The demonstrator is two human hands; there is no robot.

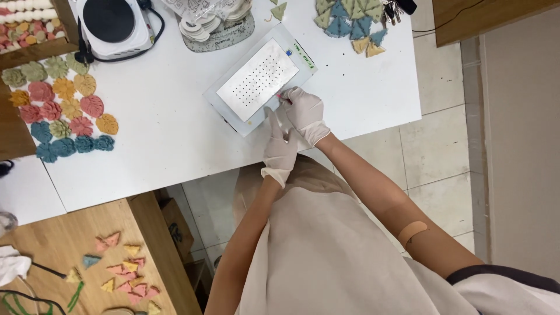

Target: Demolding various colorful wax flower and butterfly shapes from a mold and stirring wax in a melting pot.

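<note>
White tabletop (175,146) under both gloved hands. Left hand (280,146) flat at the near corner of grey perforated tray (259,79), fingers together, pressing. Right hand (304,114) pinching something small and pink at the tray's right edge. Beyond, coloured leaf pieces (61,108) and triangles (350,23). Risk, probably: tray sliding off the near table edge if pushed.

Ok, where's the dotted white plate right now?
The dotted white plate lies top-centre on the white table, just beyond both gloved hands, between the black-topped device and the triangle pieces.
</note>
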